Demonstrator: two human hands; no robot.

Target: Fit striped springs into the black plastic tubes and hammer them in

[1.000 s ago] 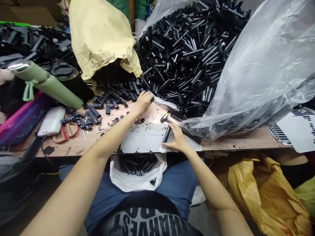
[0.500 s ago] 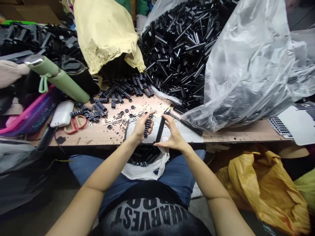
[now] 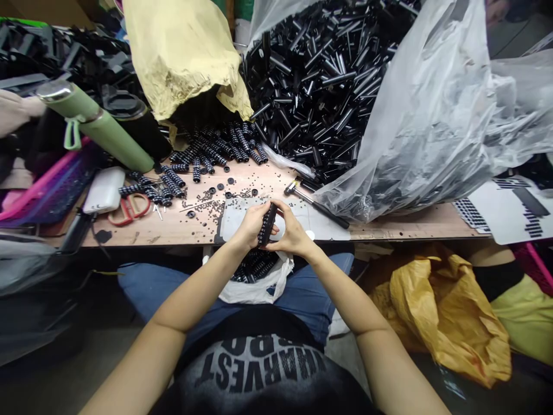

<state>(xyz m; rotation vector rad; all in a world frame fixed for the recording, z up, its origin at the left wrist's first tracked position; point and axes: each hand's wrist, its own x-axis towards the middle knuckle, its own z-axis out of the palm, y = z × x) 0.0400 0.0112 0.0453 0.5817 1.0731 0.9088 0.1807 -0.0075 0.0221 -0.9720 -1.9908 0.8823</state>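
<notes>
My left hand (image 3: 252,226) is wrapped round a black cylinder with rows of white characters (image 3: 263,230), held upright over the front edge of a white sheet (image 3: 317,218). My right hand (image 3: 292,229) pinches a smooth black half-shell (image 3: 271,222) by its two ends, thumb at the bottom and fingers at the top. The shell lies against the right side of the lettered cylinder. Just beyond the hands, a small hammer (image 3: 317,205) rests on the sheet. Below them, in my lap, a white bag (image 3: 283,274) holds several lettered cylinders.
Lettered cylinders (image 3: 207,151) spill from a yellow bag (image 3: 185,57). Loose rings and tiny bits lie left of the sheet. Black shells (image 3: 319,86) fill a large plastic bag (image 3: 423,127). At left are red scissors (image 3: 129,210), a white case (image 3: 103,191) and a green bottle (image 3: 112,138).
My right hand has moved left with the black shell, bringing it against the lettered cylinder in my left hand. The whole view has shifted slightly.
</notes>
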